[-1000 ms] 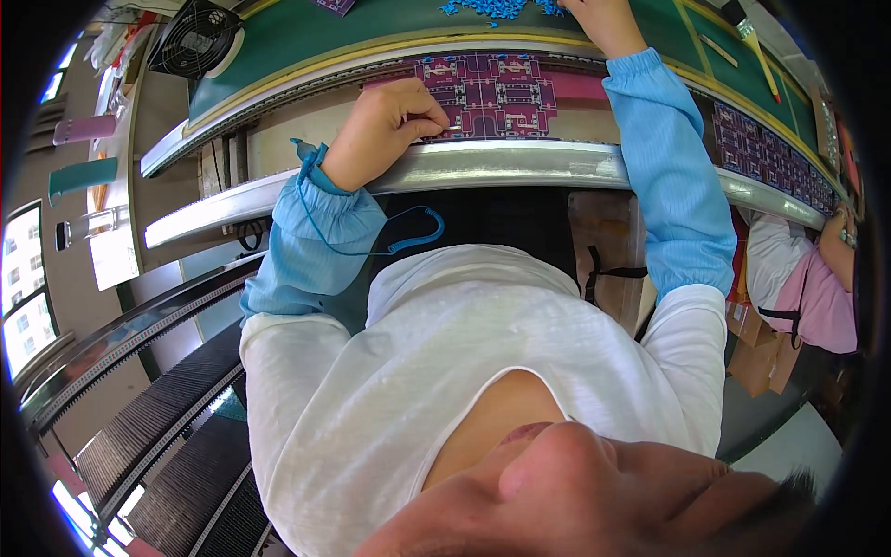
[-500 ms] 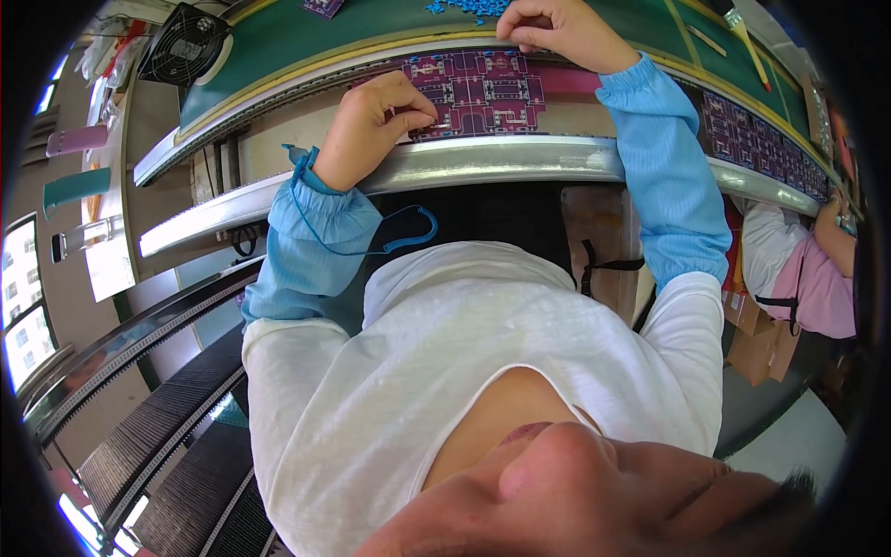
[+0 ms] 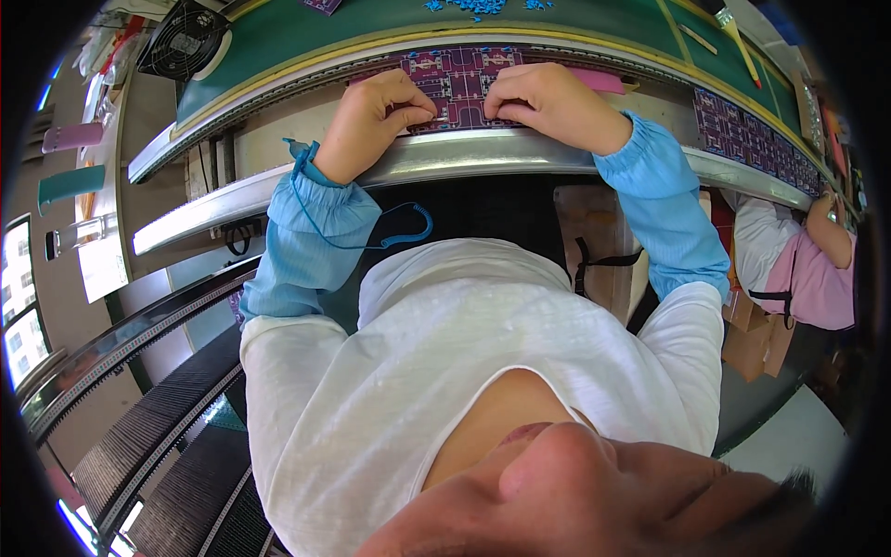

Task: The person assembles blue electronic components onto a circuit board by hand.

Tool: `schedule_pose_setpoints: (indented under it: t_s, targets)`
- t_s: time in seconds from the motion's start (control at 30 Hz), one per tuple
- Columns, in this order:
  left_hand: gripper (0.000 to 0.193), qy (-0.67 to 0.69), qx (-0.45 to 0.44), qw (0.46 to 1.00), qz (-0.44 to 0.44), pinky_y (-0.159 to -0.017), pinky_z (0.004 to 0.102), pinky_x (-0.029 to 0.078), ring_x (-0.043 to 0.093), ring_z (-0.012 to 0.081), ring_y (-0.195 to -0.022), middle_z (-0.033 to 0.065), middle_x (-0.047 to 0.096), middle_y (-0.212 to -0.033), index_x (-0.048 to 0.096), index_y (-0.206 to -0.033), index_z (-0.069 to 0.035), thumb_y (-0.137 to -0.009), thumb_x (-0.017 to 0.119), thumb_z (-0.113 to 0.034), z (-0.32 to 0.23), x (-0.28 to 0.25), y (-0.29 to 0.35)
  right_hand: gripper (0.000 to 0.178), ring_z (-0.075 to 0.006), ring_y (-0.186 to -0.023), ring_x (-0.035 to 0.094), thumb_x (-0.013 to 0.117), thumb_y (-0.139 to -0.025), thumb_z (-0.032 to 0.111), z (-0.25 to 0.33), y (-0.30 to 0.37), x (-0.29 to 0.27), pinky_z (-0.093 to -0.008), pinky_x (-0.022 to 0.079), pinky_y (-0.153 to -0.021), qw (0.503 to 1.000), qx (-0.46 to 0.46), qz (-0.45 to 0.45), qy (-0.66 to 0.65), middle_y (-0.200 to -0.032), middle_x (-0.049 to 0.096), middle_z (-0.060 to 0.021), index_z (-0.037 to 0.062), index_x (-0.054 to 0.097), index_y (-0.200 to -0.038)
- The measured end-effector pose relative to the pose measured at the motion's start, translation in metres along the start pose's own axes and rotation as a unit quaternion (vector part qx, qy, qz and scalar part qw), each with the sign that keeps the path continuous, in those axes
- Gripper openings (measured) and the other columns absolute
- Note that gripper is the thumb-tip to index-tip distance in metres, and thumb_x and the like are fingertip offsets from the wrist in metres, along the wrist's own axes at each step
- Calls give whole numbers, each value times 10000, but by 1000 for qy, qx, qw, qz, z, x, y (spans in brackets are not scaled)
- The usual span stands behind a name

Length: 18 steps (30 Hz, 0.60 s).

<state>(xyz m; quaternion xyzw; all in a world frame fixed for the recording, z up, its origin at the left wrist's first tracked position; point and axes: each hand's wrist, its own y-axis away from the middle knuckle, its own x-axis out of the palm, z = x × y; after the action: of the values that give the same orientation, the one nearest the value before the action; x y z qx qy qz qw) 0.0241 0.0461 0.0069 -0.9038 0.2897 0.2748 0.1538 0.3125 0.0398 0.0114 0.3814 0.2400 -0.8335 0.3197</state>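
Note:
A purple circuit board sits on the metal conveyor rails in front of me, with a few small blue parts along its far side. My left hand is over the board's left part, thumb and forefinger pinched low near the near edge. Over the right part, my right hand is pinched too, its fingertips close to the board's surface. Whatever either pinch holds is too small or hidden to make out. A blue wrist strap with a coiled cord hangs from my left wrist.
Small blue parts lie in a pile on the green bench beyond the rails. More purple boards stand on the line at right, near another person. A black fan is far left; a brush is far right.
My right hand has come back from beside the blue pile, down and toward me, onto the board's right part. My left hand has stayed pinched in about the same place.

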Motion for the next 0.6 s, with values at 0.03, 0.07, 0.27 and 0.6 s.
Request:
schedule_pose_setpoints:
  t_s: [0.03, 0.07, 0.27, 0.6]
  targets:
    - [112, -1, 6, 1000, -7, -748, 285, 495, 621, 178, -829, 72, 658, -898, 753, -984, 10, -873, 740, 18, 3, 1, 0, 110, -295, -850, 676, 702, -911, 81, 0, 0, 1, -369, 545, -761, 1000, -5, 1, 7, -949, 699, -108, 25, 714, -1005]
    - [111, -1, 12, 1000, -14, -749, 283, 496, 622, 171, -831, 72, 664, -901, 748, -990, 12, -881, 730, 21, 4, 1, 1, 105, -298, -854, 675, 702, -911, 83, 1, 0, 2, -373, 545, -759, 1000, -10, 3, 13, -946, 692, -105, 29, 714, -999]
    - [157, 21, -26, 999, -20, -723, 263, 487, 610, 124, -798, 64, 695, -889, 715, -1038, -2, -883, 724, 21, -1, 1, 4, 114, -305, -879, 684, 688, -914, 163, 3, 1, 6, -406, 550, -775, 999, 8, 9, 52, -938, 695, -91, 78, 738, -971]
    - [165, -3, -24, 1000, -5, -671, 314, 507, 651, 190, -746, 107, 715, -849, 696, -1004, 0, -852, 758, -8, -3, 5, 3, 147, -300, -827, 677, 705, -918, 154, 0, 14, -5, -385, 545, -764, 995, -24, -88, 31, -896, 690, -94, 66, 774, -1013]
